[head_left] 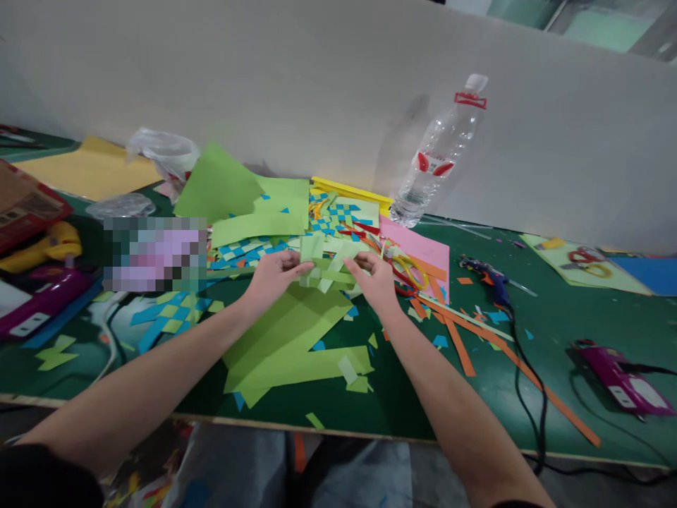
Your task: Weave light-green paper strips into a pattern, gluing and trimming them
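Note:
Between my two hands, above the green table, light green paper strips cross one another. My left hand pinches their left end between thumb and fingers. At the other end my right hand grips them the same way. Below lie larger green paper sheets with cut edges. Just beyond my hands is a woven blue and green paper piece. Scissors with yellow handles lie close to the right of my right hand, on pink paper.
A clear plastic bottle stands at the back against the wall. To the right lie a blue glue gun with a black cable and a purple power strip. Orange strips and paper scraps are scattered about. Another purple device sits left.

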Tool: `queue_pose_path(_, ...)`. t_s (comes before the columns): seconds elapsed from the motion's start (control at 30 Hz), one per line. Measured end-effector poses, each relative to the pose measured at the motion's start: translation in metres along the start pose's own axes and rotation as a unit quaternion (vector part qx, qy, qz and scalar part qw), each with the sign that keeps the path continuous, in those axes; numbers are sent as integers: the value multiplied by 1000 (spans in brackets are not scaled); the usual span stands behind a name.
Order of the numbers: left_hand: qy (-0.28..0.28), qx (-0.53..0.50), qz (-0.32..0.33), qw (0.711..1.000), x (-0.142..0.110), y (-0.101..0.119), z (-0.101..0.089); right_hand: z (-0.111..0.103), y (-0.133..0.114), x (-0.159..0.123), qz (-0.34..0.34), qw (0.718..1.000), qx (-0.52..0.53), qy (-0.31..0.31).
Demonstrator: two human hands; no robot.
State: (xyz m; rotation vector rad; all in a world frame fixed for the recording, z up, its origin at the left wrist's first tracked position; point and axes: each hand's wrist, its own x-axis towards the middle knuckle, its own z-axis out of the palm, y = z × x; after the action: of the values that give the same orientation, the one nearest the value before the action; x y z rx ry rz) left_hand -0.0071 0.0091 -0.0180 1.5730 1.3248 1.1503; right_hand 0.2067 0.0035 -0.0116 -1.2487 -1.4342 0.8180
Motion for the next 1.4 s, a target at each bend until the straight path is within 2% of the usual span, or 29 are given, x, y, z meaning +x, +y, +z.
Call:
queue_pose_path(0.1,-3,0,3,1000,0,-1,-1,-1,-2,-1,-7,999,-28,29)
queue_pose_path(0.23,-6,39,11,999,-2,5,0,-1,-4,-3,-57,997,-38,40)
queue_pose_path(0.5,-37,89,43,994,-7,19,2,3,-4,-6,-171,981,-86,26)
queue_pose_path(0.7,-67,84,35,994,-8,16,4,3,-3,-5,-170,983,-69,23)
queue_pose_path(0.87,-67,91,29,993,-9,20,4,3,-3,-6,-152,986,-61,33)
queue_pose_path(0.97,-77,84,28,993,-9,19,4,3,-3,-7,-164,984,-62,31)
queue_pose_path(1.1,-104,62,30,992,-9,15,4,5,-3,-8,-200,978,-59,18)
queue_pose_path(1.23,-108,61,36,992,-9,14,5,6,-6,-9,-222,974,-41,-8)
queue_pose_path(1.4,-104,50,38,993,-10,13,6,6,-14,-13,-198,980,-23,-23)
